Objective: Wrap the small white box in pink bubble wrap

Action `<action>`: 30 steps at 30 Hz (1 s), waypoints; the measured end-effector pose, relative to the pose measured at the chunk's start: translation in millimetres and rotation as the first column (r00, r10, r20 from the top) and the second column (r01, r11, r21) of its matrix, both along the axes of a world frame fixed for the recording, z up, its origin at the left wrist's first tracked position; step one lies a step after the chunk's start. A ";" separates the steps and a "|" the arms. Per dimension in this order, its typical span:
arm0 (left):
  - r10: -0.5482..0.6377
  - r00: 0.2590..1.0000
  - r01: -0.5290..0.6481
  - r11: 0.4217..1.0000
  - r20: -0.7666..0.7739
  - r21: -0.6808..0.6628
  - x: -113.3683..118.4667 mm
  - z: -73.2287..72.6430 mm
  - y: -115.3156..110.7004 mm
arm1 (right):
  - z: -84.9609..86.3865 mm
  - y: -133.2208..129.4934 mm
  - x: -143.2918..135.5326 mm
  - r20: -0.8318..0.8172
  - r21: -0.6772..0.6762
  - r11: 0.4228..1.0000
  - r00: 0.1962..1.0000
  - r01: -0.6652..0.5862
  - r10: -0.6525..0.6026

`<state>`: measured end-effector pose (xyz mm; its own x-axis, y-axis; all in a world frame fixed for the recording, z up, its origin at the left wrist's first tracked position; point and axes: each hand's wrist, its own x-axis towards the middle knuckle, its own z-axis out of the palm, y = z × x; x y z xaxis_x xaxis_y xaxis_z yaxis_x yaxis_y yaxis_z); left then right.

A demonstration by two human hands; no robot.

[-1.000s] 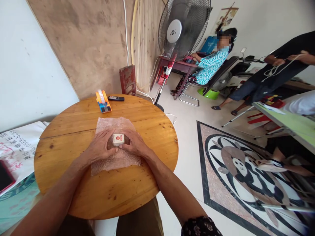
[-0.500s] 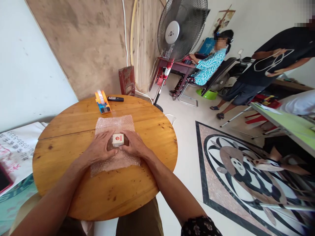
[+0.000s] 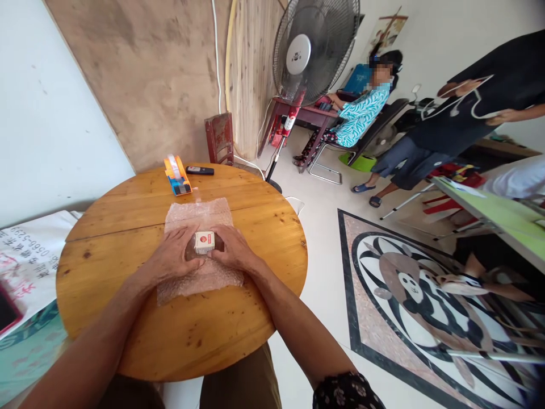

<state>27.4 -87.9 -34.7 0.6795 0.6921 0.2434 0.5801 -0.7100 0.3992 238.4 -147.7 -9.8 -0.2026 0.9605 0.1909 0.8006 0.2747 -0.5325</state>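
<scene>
A small white box with red marks (image 3: 205,242) sits on a sheet of bubble wrap (image 3: 200,213) on the round wooden table (image 3: 191,346). My left hand (image 3: 174,255) lies on the wrap at the box's left, fingers stretched out and thumb toward the near side. From the other side my right hand (image 3: 236,250) curves about the box, its fingers extended too. A dark brown patch shows between the hands around the box; I cannot tell whether it is shadow or another thing. Whether the fingertips touch the box is unclear.
Beyond the wrap stand an orange and blue tape dispenser (image 3: 177,179) and a black handheld device (image 3: 200,170). A standing fan (image 3: 298,54) is behind the table. One person sits at a desk; another stands holding a white cord (image 3: 479,102). A green table (image 3: 502,213) is at right.
My hands and the box stay in place. The standing person has shifted slightly, with hands farther apart on the cord.
</scene>
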 end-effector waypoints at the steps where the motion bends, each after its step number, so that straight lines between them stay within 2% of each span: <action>1: -0.001 1.000 0.001 1.000 -0.003 -0.002 -0.2 -0.1 0.2 | -0.1 0.2 0.3 -0.008 0.004 1.000 1.000 -0.008 0.008; 10: -0.007 0.999 0.007 1.000 -0.032 0.014 -0.5 -2.1 2.3 | -5.6 1.7 4.1 -0.014 0.040 0.998 0.999 -0.038 0.039; 19: -0.054 0.998 0.054 0.998 -0.012 0.032 1.6 7.1 0.1 | 4.3 -1.7 1.3 0.104 -0.038 0.999 0.995 -0.001 0.005; 30: -0.059 0.998 0.059 0.997 -0.002 0.049 0.9 3.9 0.8 | -0.7 0.4 2.3 0.071 -0.022 1.000 0.997 -0.011 0.012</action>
